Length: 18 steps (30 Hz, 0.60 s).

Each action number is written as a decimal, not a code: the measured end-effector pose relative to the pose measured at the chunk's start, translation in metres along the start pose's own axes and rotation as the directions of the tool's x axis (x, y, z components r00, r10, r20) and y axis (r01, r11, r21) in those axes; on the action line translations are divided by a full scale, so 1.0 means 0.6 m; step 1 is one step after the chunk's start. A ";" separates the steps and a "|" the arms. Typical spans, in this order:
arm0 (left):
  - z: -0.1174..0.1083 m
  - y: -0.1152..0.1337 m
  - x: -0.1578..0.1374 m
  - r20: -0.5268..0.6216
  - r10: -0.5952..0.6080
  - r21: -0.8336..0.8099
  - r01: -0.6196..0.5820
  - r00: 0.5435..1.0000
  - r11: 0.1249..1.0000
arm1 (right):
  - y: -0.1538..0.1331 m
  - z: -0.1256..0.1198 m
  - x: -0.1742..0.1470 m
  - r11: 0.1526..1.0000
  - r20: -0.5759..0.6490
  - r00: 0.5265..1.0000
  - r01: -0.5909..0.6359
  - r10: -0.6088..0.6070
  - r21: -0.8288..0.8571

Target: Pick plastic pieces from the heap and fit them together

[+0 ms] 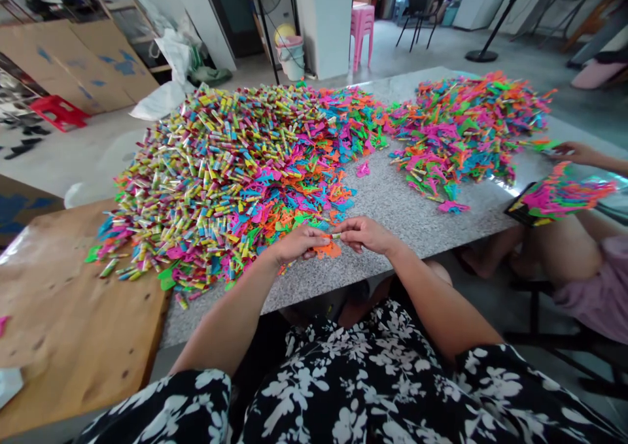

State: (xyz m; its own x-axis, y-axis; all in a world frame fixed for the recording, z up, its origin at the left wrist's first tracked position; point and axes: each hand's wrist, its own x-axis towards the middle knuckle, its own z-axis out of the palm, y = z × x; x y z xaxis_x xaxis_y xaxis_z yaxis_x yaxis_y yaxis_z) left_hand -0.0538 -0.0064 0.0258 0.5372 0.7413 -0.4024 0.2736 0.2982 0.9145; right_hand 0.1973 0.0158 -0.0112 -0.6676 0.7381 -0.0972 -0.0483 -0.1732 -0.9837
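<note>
My left hand [297, 243] pinches a flat orange plastic piece [328, 249] at the table's front edge. Facing it, my right hand [367, 235] is closed on a small light-coloured tube [336, 236], whose end meets the orange piece between my fingertips. Just beyond my hands lies a big heap of small wrapped tubes [220, 136], mostly yellow with red, blue and pink. Loose bright plastic pieces [289, 202] in orange, pink, green and blue border that heap on its right side.
Another pile of coloured plastic pieces [461, 130] covers the right of the speckled stone table [377, 202]. Beside it, a co-worker's hand [576, 153] reaches in, above a dark container of pieces [524, 205]. A wooden board [83, 326] adjoins at left.
</note>
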 end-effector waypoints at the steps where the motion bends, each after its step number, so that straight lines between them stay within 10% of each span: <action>1: -0.002 -0.003 0.009 -0.017 0.011 0.076 -0.010 1.000 0.997 | 0.002 -0.012 -0.005 0.999 -0.013 0.999 -0.039 0.039 -0.004; 4: -0.019 -0.007 0.040 -0.252 0.150 0.388 -0.042 0.956 0.921 | 0.003 -0.067 -0.014 0.996 -0.319 0.943 -0.086 0.092 0.034; 8: -0.034 -0.003 0.084 -0.453 0.316 0.674 0.088 0.834 0.734 | 0.005 -0.145 -0.016 0.956 -0.866 0.500 0.242 0.021 0.163; 10: -0.024 -0.001 0.106 -0.417 0.339 0.773 0.133 0.843 0.621 | 0.013 -0.155 -0.007 0.944 -0.913 0.402 0.272 0.066 0.188; 18: 0.046 0.010 0.166 -0.051 0.182 0.981 0.015 0.982 0.196 | 0.054 -0.084 0.065 0.972 -0.720 0.689 -0.213 0.080 -0.097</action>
State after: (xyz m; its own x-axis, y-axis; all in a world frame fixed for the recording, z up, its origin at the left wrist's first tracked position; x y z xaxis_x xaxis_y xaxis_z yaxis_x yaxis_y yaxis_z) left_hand 0.0235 0.0526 -0.0100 0.5364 0.8131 -0.2261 0.8439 -0.5203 0.1312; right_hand 0.2071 0.0722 -0.0542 0.0708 0.9646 -0.2541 0.1675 -0.2627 -0.9502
